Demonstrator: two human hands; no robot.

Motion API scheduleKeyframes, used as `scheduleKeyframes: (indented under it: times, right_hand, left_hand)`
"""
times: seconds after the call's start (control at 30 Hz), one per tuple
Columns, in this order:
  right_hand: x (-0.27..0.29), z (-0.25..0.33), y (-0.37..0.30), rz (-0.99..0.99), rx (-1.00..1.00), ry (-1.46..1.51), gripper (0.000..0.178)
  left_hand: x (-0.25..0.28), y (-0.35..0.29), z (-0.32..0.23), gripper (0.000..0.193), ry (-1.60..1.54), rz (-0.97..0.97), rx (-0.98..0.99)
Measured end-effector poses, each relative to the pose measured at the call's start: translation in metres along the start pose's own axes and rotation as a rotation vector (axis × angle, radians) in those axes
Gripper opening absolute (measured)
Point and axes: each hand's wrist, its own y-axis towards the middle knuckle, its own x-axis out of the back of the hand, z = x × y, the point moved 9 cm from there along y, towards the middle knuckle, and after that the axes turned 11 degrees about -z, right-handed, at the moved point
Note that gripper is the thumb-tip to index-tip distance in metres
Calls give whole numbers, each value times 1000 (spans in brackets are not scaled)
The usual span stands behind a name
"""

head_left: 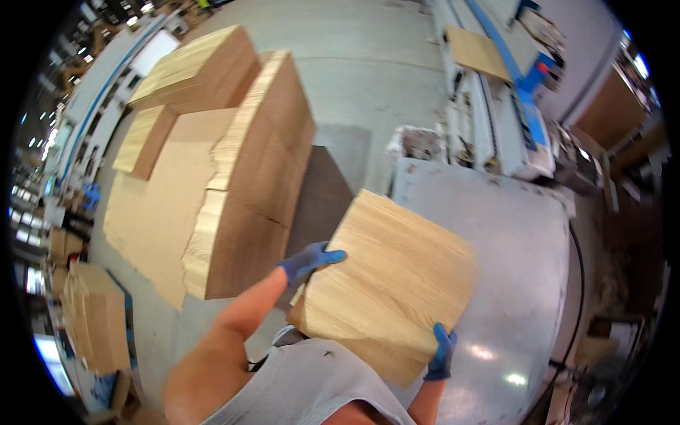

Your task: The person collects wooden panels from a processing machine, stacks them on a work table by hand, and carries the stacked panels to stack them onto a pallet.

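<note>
A light wood-grain board (389, 276) is held in front of my body, tilted, its right part over the metal table. My left hand (312, 262), in a blue glove, grips its left edge with the thumb on the top face. At the near right edge, my right hand (443, 352), also gloved in blue, is closed on the board with the thumb on top. The fingers of both hands are mostly hidden beneath it. Whether it is one board or several together I cannot tell.
Left of me, tall stacks of similar boards (258, 170) stand on a cardboard sheet (152, 227). The grey metal table (510, 262) is at my right, joining a machine (489, 120) with another board (478, 53) on it. More boards (95, 319) are stacked at far left. A black cable (581, 283) hangs beside the table.
</note>
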Motion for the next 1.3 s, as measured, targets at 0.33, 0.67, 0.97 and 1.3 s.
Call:
scheduleKeyframes:
  times: [0.33,0.67,0.97,1.3]
  right_hand:
    - [-58,79,4,183,184,-2,51]
    - [-77,66,36,26,20,137,50]
    - [-5,178,-40,-104,481,244,59]
    - [179,124,-24,-671,1444,-552,47]
  left_hand:
    - [8,28,9,86,-167,207,-192]
    - [-3,30,-4,69,-350,224,-89]
    - [-27,-32,-98,58,-338,128,-595]
    - [-88,-59,-80,40,401,95,-1327]
